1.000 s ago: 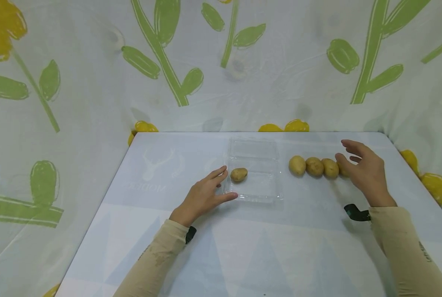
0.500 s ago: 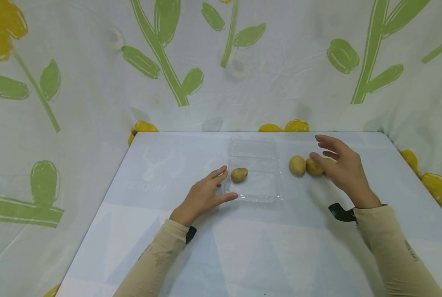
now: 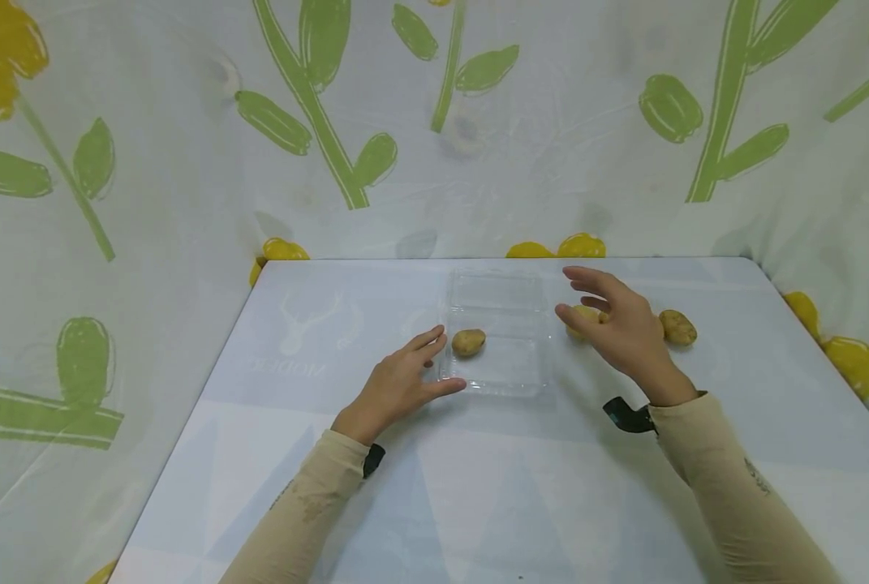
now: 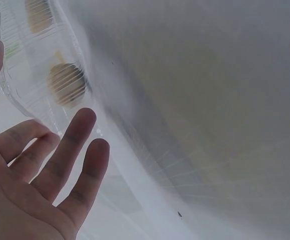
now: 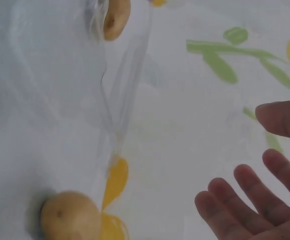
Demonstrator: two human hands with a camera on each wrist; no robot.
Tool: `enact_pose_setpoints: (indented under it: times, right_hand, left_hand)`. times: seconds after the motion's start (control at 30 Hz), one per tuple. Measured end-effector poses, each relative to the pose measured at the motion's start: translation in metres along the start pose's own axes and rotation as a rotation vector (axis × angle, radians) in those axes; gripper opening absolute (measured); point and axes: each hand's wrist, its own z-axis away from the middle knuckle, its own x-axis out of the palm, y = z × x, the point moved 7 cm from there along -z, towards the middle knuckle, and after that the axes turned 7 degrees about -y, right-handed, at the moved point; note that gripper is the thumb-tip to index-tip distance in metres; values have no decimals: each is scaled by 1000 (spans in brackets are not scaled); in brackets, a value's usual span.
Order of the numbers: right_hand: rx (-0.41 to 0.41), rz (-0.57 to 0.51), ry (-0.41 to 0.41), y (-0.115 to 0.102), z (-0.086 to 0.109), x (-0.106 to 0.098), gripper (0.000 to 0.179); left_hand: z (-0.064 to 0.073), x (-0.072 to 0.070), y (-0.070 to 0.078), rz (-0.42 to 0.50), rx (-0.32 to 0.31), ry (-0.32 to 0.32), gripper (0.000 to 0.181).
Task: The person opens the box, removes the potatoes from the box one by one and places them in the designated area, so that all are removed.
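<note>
A clear plastic clamshell container (image 3: 503, 377) lies on the table with its lid (image 3: 498, 290) folded back. Inside, toward its left side, sits one potato (image 3: 469, 342). My left hand (image 3: 396, 393) is at the container's left edge, its fingers and thumb spread at the corner; exact contact is unclear. Above a row of potatoes right of the container hovers my right hand (image 3: 624, 332), holding nothing, fingers loosely bent. It partly hides the leftmost potato (image 3: 582, 323) and those in the middle. The rightmost potato (image 3: 677, 328) shows fully. The right wrist view has a potato (image 5: 70, 216) low on the left.
A pale blue and white patterned table (image 3: 478, 503) carries everything. Behind it and along the sides hangs a white sheet (image 3: 536, 178) printed with green stems and yellow flowers.
My right hand has moved left along the potato row, from its right end toward the container, uncovering the rightmost potato. My left hand and the container have stayed in place.
</note>
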Motion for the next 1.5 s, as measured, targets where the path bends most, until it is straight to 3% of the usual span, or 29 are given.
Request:
enact_pose_setpoints:
  times: [0.23,0.6,1.27,1.5]
  right_hand:
    - [-93,10,-71,-21,-10,28,56]
    - [-136,-4,-157,-35,-23,72,55]
    - [-98,-41,-324,-20,-35,128,48]
    - [-104,18,-365,-18,-37,142,45]
  left_hand:
    - [0,0,-1,17,-11,-1,88]
    - [-2,0,-3,12,-19,-7,89]
    - [0,-1,-2,23,-42,-25,89]
    - [0,-1,-2,34,-27,-18,89]
